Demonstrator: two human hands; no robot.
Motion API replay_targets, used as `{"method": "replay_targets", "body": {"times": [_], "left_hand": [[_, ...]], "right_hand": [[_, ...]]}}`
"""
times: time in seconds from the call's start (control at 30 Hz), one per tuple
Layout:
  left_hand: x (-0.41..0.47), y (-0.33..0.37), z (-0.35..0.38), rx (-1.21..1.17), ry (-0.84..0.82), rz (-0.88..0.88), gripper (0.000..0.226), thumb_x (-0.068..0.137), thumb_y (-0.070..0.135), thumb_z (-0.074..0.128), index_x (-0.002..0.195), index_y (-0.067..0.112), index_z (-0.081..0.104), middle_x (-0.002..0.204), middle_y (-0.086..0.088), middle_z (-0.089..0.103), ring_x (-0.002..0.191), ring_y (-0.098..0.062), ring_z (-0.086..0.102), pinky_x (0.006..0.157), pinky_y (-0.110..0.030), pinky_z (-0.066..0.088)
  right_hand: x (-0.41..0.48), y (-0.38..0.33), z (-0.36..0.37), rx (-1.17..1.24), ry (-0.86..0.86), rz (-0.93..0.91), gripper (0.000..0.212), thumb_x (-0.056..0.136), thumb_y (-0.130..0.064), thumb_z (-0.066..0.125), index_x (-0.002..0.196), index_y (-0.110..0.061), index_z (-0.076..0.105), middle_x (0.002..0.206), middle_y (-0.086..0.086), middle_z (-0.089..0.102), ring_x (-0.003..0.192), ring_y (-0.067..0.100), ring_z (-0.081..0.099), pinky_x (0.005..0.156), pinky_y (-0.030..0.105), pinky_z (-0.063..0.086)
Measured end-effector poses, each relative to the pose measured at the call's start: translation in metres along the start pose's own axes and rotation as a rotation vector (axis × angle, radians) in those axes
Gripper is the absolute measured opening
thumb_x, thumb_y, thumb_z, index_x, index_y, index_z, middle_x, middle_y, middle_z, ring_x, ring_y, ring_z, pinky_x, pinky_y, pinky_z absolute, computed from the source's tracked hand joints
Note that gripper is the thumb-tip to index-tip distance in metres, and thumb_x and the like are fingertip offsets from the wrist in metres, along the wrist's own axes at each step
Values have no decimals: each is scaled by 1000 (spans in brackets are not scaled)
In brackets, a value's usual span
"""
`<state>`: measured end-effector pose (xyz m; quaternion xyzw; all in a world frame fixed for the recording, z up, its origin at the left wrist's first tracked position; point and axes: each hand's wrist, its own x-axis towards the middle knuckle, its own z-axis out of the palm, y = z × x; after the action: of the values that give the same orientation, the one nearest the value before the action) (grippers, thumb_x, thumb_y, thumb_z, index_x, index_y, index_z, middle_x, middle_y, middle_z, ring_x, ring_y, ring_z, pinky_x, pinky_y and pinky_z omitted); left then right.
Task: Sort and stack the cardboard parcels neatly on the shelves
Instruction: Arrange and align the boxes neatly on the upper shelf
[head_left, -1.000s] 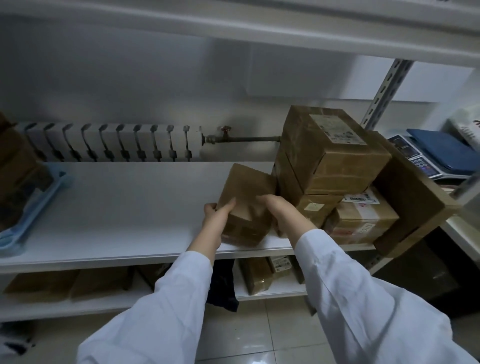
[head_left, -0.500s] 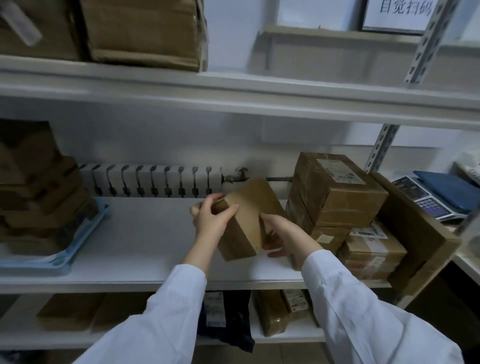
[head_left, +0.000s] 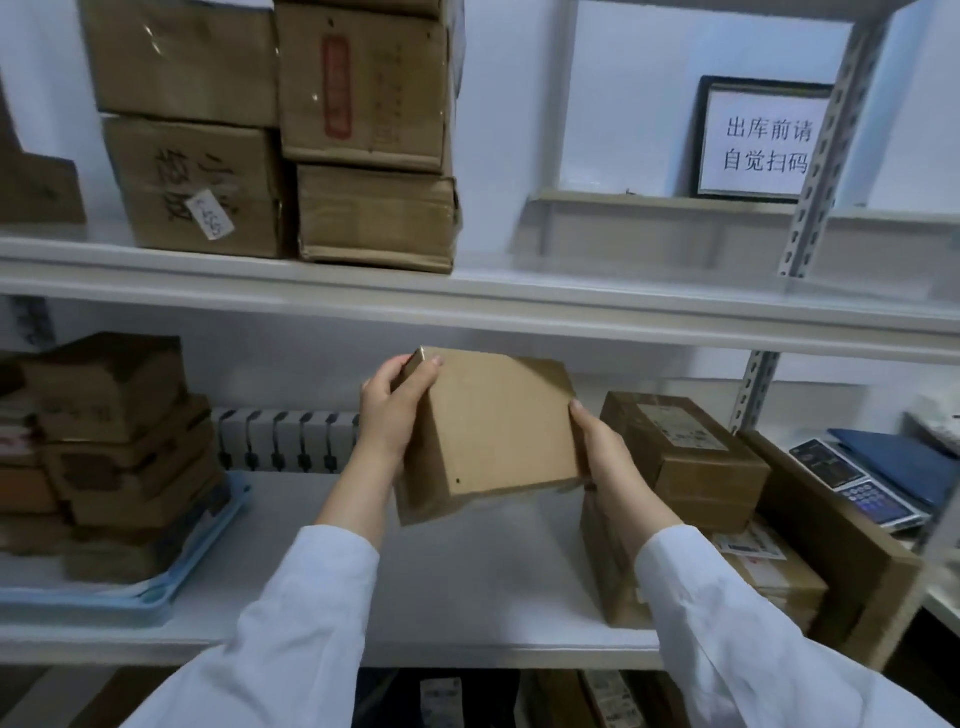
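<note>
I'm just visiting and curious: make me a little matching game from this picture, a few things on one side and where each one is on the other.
Things:
1. plain parcel
2. blue tray
3. framed sign
4. scale

Places:
A. far right, beyond the shelf post
B. on a ledge at upper right
C. in the air, held between the left hand and right hand
D. left end of the middle shelf, under a pile of parcels

Pairs: 1-C, 2-D, 3-B, 4-A

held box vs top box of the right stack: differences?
The held box is in the air, tilted, gripped by the left hand and right hand; the top box rests on the stack. The held box's faces look plain; the top box carries a label. Both are brown cardboard.
</note>
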<state>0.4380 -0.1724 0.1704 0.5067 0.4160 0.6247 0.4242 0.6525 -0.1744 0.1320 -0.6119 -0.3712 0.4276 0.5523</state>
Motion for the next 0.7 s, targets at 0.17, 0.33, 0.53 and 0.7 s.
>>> {"method": "replay_targets", "body": {"times": [0.17,0.33,0.53,0.7], "left_hand": [[4,28,-9,-78,-78,-61,16,81,39,66,85,24,64,90,-1,65,86,-19,60,82,-34,48],[9,39,-22,-140,-204,-131,23,84,40,62,90,18,64,79,-5,67,69,-19,64,67,-29,52],[9,63,-34,-238,-320,-113,27,95,34,42,81,15,56,63,-1,60,48,-8,59,49,-15,48],[7,85,-24,-382,-282,-35,33,97,32,37,74,16,54,48,7,60,44,-5,58,43,-12,44]], "right_hand": [[-15,-38,-5,6,-87,-44,42,86,-49,56,106,-13,65,107,13,66,91,30,62,82,36,49],[-34,-61,-20,-152,-212,6,45,83,-54,56,99,-12,63,90,9,64,78,26,60,67,32,44],[-68,-103,-31,-115,-210,-91,40,87,-49,53,75,-11,59,54,0,61,46,15,56,51,25,40],[-82,-133,-35,69,-176,-405,39,93,-44,44,76,-13,61,58,-5,63,59,15,56,60,28,38]]}}
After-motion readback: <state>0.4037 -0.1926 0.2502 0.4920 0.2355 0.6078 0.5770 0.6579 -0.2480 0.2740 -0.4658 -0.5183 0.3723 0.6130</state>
